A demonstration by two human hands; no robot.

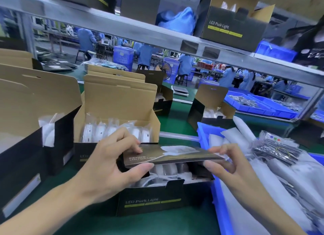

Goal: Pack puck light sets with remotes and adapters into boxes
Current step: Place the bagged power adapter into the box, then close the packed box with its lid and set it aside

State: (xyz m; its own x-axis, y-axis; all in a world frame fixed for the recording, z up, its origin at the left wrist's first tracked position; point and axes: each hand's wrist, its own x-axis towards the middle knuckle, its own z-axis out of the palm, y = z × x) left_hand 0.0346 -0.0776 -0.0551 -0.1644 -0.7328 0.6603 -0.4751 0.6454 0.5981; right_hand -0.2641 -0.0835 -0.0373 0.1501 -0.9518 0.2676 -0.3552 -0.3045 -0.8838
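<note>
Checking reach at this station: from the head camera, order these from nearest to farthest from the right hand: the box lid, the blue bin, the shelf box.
1. Box lid: gripped by the right hand.
2. Blue bin: just right.
3. Shelf box: overhead, behind.

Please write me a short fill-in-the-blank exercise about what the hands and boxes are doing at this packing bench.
1. Both the left hand and the right hand hold the lid flap of the nearest ____.
2. The printed words on the front of that box read LED ____ Light.
3. The bin beside the right hand is coloured ____.
4. The open box behind the left hand holds white items wrapped in clear ____.

Missing words: box; Puck; blue; plastic
</note>
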